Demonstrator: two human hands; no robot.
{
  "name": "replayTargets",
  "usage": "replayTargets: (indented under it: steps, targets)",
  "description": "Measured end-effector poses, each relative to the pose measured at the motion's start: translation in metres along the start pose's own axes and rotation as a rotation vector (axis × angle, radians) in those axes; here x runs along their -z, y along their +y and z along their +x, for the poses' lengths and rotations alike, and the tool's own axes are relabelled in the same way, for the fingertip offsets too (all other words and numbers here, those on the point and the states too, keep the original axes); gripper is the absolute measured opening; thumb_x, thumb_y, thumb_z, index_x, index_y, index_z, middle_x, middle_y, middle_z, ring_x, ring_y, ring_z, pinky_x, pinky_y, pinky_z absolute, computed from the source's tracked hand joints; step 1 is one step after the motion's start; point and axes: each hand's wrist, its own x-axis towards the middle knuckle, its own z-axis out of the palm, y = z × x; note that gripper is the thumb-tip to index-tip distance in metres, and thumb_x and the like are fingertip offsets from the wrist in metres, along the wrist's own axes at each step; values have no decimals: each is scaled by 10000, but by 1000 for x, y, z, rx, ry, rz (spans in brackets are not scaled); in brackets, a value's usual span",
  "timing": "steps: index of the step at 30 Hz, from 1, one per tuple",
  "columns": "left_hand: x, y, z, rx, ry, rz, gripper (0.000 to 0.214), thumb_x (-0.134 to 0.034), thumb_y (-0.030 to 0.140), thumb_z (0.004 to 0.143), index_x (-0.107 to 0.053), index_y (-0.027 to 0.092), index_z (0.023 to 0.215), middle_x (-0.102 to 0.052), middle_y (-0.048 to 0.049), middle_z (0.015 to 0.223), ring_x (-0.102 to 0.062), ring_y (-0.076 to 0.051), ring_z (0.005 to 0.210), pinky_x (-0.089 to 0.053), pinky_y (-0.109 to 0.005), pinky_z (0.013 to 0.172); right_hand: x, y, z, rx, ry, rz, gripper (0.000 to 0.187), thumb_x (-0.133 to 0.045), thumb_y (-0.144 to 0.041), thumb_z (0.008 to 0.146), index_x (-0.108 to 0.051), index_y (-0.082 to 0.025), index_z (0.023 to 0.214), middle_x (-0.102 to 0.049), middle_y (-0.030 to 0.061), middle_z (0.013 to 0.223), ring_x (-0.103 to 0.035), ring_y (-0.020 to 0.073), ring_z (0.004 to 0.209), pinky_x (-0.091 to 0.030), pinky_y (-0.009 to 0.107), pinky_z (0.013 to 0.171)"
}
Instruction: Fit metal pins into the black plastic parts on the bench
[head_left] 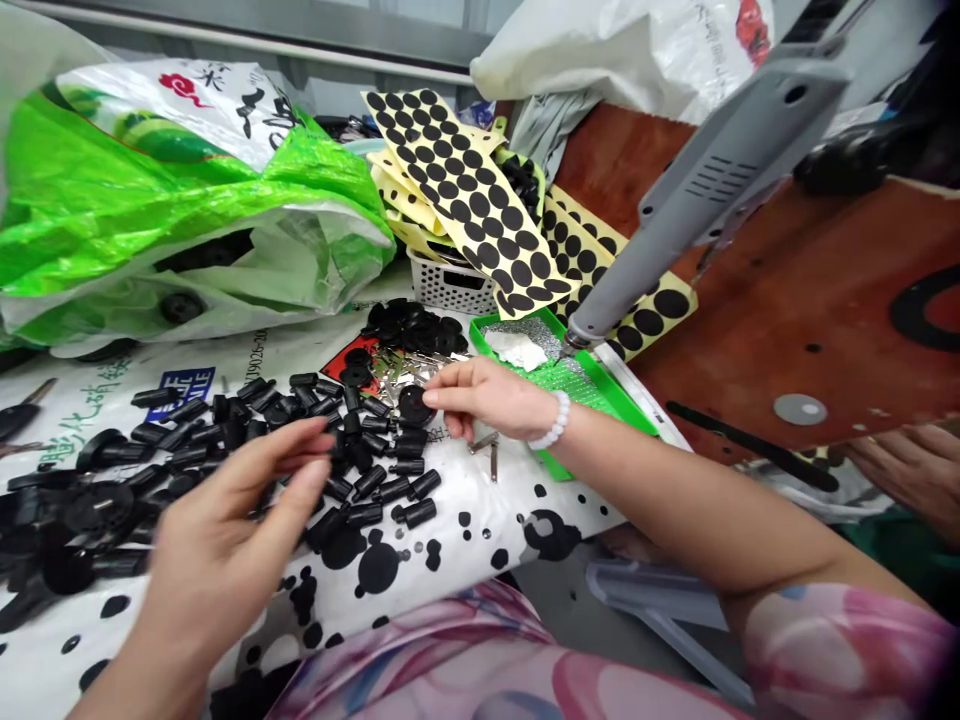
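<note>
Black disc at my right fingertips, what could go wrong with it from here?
The right hand seems to hold the black disc only near its edge, so it could slip. If dropped, it might be hard to pick out among the loose black cylindrical parts nearby. The small metal pieces lie scattered close by and could get knocked about.

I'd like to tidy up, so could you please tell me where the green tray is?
In the head view, the green tray lies right of centre, just beyond the right hand, with the grey tool's tip showing against it.
</note>
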Motion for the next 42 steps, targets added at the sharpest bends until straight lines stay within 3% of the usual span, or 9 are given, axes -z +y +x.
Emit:
replayTargets:
  steps: [5,8,17,19,23,25,33,38,42]
  targets:
    - [-41,28,17,89,-277,-228,492,-596,477,775,-607,172,1161,-694,-29,759,-628,-148,673,-526,-246,653,-9,-2,-19,-71,-175,468,109,-509,-140,886,-575,-129,800,-499,-88,406,-422,33,333,-380,133,366]
    - [-45,29,18,153,-334,-241,495,-555,500,803,-623,161,1156,-649,-6,582,-588,-135,567,-498,-231,572,-12,0,-23,-58,-215,435,110,-513,-137,884,-579,-124,796,-493,-94,406,-431,27,335,-382,127,371]
    - [-41,33,18,182,-394,-362,491,-699,382,728,-621,187,1172,-672,-4,598,-603,-129,557,-502,-196,555,-11,-8,-26,33,-198,439,197,-485,-167,895,-545,-127,711,-538,-73,505,-450,25,349,-387,149,367]
    - [-39,34,19,209,-351,-427,466,-703,357,729,-626,177,1152,-673,3,594,-602,-113,557,-502,-175,570,-1,-5,-24,98,-119,274,204,-477,-248,913,-588,-116,804,-600,-34,614,-473,27,396,-396,166,407]
    - [-32,29,19,346,-305,-523,455,-713,332,721,-610,148,1124,-675,3,591,-631,-112,586,-513,-155,585,15,11,-21,167,185,-593,225,-482,-266,914,-621,-132,1030,-662,52,836,-562,107,651,-389,233,547]
    - [-29,27,18,414,-300,-576,459,-742,320,687,-609,135,1085,-702,-19,660,-646,-126,575,-535,-177,560,14,22,-20,168,183,-808,187,-514,-206,881,-649,-124,982,-658,92,893,-570,167,752,-354,268,566]
    - [-26,23,16,514,-261,-708,347,-786,220,616,-662,131,928,-728,-73,921,-698,-175,689,-580,-193,552,4,45,-19,372,-90,-1000,241,-417,-84,883,-629,-153,976,-604,91,1036,-524,174,822,-320,302,632]
    - [-21,16,16,549,-252,-770,361,-739,192,677,-661,177,1028,-724,-71,973,-706,-208,789,-595,-217,620,7,52,-23,436,-136,-1032,235,-382,-131,929,-616,-139,925,-602,91,998,-507,176,808,-327,308,638]
    - [-21,14,12,561,-342,-891,368,-668,248,764,-629,167,1121,-715,-114,1014,-683,-268,924,-598,-282,714,6,58,-25,437,-92,-1000,219,-394,-92,898,-600,-125,833,-602,92,882,-478,145,669,-320,295,572]
